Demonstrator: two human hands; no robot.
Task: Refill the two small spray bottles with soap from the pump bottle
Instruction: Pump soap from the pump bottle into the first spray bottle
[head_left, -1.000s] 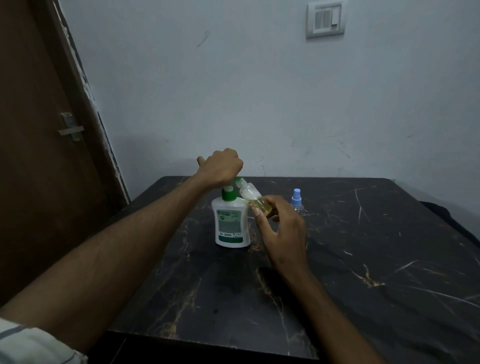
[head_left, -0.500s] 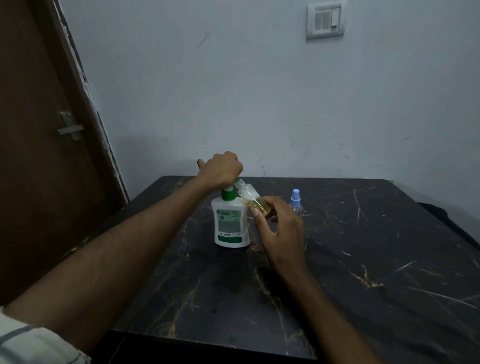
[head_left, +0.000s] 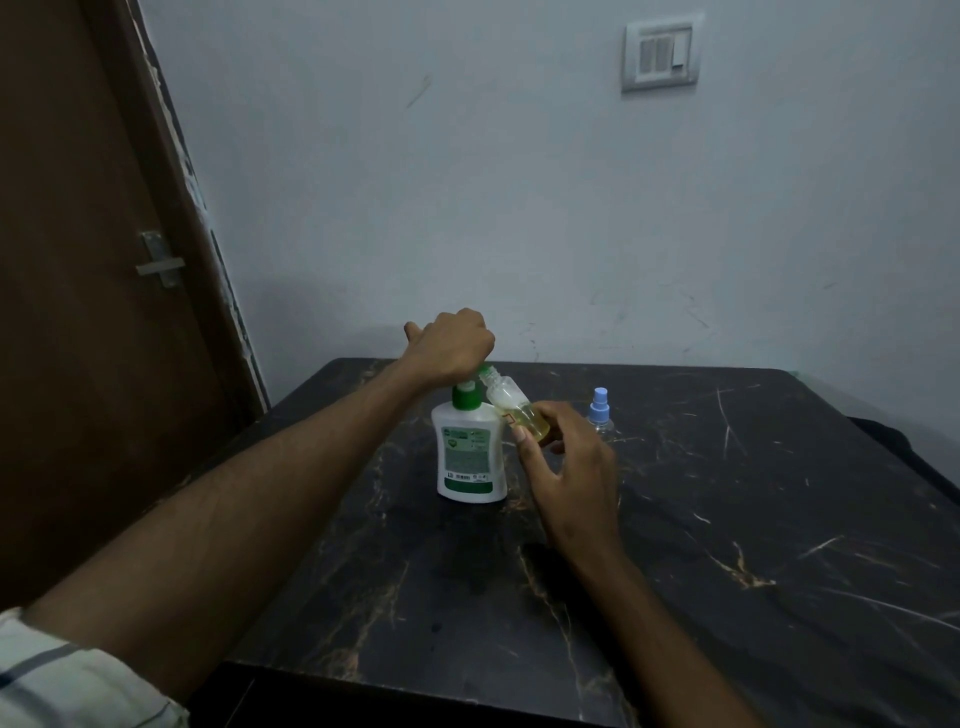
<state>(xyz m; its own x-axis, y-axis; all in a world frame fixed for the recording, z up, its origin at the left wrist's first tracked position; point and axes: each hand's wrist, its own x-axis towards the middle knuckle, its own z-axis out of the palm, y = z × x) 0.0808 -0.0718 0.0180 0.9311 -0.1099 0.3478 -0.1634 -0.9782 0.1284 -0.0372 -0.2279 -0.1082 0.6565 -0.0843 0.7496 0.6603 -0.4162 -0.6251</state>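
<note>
Head view: dark marble-patterned table (head_left: 727, 519) against a pale wall, two bare forearms reaching in from the near edge.
Pump bottle: white plastic soap bottle with green pump and green-printed label (head_left: 470, 452), upright near the table's middle, base flat on the stone.
Left hand: left hand (head_left: 452, 345) clenched into a fist on top of the green pump head, knuckles up, pressing down by the look of it; spout barely visible under the fist.
Right hand: right hand (head_left: 569, 462) just right of the pump bottle, thumb and fingertips pinching the lower body of the small clear uncapped spray bottle (head_left: 511, 408).
Held bottle: tilted, long axis running up and left from the pinch toward the pump; open neck touching or just under the green spout, base lower and to the right; yellowish liquid pooled at the low end, pale soap near the shoulder.
Key relation: neck lies up-left of the grip, mouth at the spout; any drift of the right hand likely sends soap down the outside.
Second bottle: small clear spray bottle with pale blue nozzle (head_left: 600, 413), upright, capped, just behind the right hand, apparently not yet filled.
Stage: first refill seemingly under way.
</note>
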